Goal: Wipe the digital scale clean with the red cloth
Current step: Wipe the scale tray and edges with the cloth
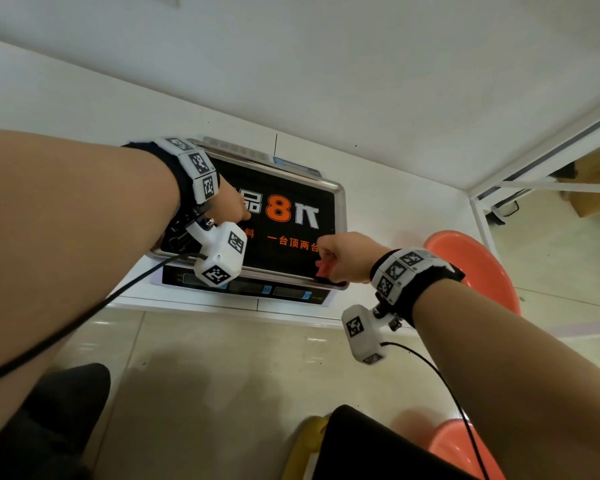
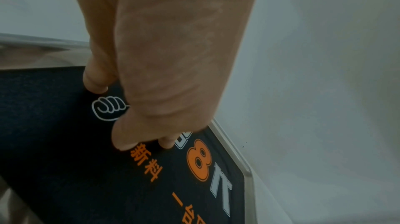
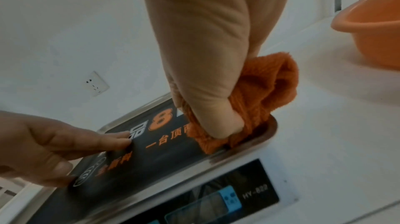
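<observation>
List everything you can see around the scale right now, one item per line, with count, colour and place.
Digital scale with steel tray: one, white body, black printed mat, on the white counter.
Red terry cloth: one, bunched at the tray's near right corner.
Orange plastic basin: one, on the counter right of the scale.
Orange plastic object: one, low on the floor; shape unclear.
White wall socket: one, on the wall behind.
White counter: one.
Left hand: fingertips pressing the mat.
Right hand: gripping the cloth.
</observation>
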